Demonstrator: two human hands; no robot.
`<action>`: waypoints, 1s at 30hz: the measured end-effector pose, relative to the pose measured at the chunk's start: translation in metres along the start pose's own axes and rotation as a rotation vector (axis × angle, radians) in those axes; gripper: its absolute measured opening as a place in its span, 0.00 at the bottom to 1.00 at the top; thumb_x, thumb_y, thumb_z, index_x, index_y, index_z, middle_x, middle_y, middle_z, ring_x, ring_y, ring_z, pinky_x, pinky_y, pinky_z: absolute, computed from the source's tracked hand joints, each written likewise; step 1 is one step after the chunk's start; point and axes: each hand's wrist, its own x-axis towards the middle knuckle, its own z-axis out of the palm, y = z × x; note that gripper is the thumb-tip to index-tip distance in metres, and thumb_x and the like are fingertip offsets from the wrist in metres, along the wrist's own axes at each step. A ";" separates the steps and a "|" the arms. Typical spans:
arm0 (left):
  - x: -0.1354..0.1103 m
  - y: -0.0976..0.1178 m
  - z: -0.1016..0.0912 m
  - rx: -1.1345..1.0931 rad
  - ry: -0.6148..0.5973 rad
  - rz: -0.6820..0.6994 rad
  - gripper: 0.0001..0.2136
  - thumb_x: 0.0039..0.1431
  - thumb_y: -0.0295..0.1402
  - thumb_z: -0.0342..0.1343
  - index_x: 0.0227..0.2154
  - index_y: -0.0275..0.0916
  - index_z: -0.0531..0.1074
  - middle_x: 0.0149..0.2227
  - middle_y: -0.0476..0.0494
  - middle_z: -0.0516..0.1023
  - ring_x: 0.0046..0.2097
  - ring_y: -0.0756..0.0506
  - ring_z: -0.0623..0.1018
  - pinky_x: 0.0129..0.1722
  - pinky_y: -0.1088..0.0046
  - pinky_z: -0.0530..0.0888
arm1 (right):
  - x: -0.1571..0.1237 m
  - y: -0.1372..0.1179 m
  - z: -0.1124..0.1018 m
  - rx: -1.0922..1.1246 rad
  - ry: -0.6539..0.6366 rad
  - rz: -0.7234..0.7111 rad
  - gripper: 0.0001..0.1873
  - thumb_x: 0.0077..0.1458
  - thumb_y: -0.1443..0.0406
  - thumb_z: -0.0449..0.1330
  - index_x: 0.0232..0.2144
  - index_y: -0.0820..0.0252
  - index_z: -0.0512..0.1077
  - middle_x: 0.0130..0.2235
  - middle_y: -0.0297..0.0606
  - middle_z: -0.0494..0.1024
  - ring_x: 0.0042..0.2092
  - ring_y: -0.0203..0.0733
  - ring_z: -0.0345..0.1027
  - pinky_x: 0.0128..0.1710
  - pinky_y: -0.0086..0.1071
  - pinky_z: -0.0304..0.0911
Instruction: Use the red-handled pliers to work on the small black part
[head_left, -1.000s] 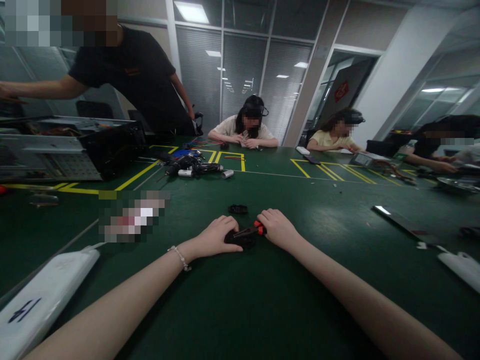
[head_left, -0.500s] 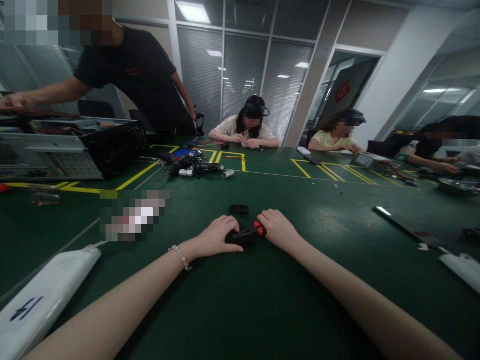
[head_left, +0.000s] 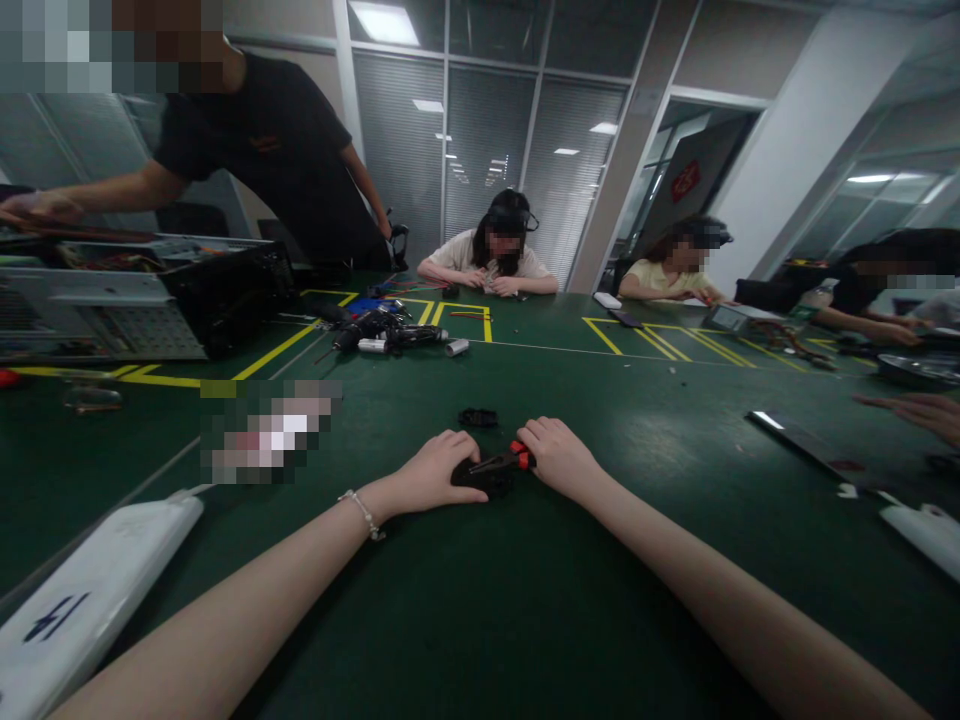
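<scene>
My right hand (head_left: 556, 458) is closed round the red handles of a pair of pliers (head_left: 517, 456). The pliers' dark jaws point left, over a small black part (head_left: 491, 484) on the green table. My left hand (head_left: 436, 474) grips that part from the left, fingers curled behind it and thumb along its near side. The part's exact kind is too dark to make out, and where the jaws touch it I cannot tell. Just beyond my hands lies another small black piece (head_left: 478, 417), touched by neither hand.
On the green table (head_left: 480, 620), a white power bank-like block (head_left: 97, 590) lies at left and a dark flat device (head_left: 810, 450) at right. Farther back are a drill with cables (head_left: 367, 328) and an open computer case (head_left: 127, 300). A co-worker's hand (head_left: 919, 412) reaches in at right.
My hands and the pliers stay almost in place. Another person's hand has come into view at the right edge, above the dark flat device.
</scene>
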 end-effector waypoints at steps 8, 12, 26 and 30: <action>0.001 0.003 -0.002 0.011 -0.010 -0.011 0.18 0.48 0.48 0.54 0.34 0.39 0.63 0.38 0.47 0.65 0.39 0.45 0.64 0.37 0.70 0.63 | 0.001 -0.001 0.001 -0.023 0.015 -0.021 0.10 0.48 0.73 0.50 0.34 0.65 0.67 0.35 0.42 0.69 0.37 0.42 0.59 0.37 0.33 0.52; 0.000 0.003 -0.004 0.001 -0.019 -0.017 0.18 0.48 0.48 0.54 0.33 0.39 0.63 0.38 0.47 0.65 0.39 0.45 0.64 0.37 0.71 0.63 | 0.000 -0.001 0.001 -0.020 0.023 -0.020 0.10 0.48 0.73 0.50 0.34 0.65 0.67 0.36 0.42 0.69 0.37 0.42 0.60 0.37 0.33 0.53; 0.000 0.003 -0.003 0.020 -0.014 -0.009 0.18 0.48 0.48 0.54 0.34 0.39 0.63 0.38 0.47 0.65 0.40 0.44 0.64 0.39 0.69 0.63 | 0.001 -0.002 -0.002 -0.028 0.000 -0.013 0.09 0.48 0.73 0.51 0.34 0.65 0.67 0.35 0.42 0.69 0.37 0.42 0.60 0.37 0.33 0.52; 0.001 0.005 -0.004 0.008 -0.026 -0.025 0.18 0.48 0.48 0.54 0.34 0.39 0.63 0.38 0.47 0.65 0.40 0.44 0.64 0.38 0.69 0.63 | 0.001 -0.002 -0.001 -0.019 0.000 -0.019 0.09 0.48 0.73 0.51 0.34 0.65 0.67 0.35 0.42 0.69 0.37 0.42 0.60 0.37 0.33 0.52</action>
